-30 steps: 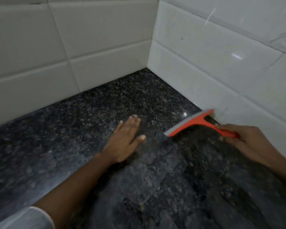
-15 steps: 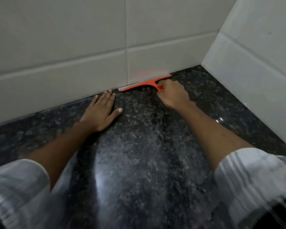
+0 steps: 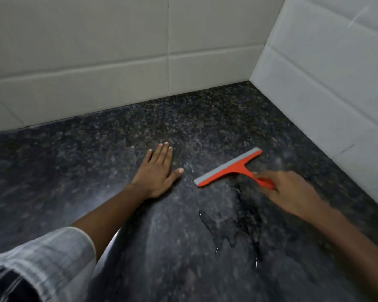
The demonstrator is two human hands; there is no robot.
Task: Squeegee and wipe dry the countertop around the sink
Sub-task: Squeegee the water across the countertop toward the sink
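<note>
Countertop of dark speckled granite (image 3: 96,162), bounded by pale tiled walls (image 3: 118,62). Left hand (image 3: 156,171) lies flat on it, fingers together, thumb spread. Just right of it, the orange plastic squeegee with grey rubber blade (image 3: 229,167) meets the stone (a water film (image 3: 227,223) lies nearer the person). Right hand (image 3: 292,192) grips its handle.

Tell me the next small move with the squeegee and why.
Probably keep drawing the orange plastic squeegee toward the near edge: the right hand grips its handle, and a puddle of water sits just behind the blade on the dark speckled granite countertop.
</note>
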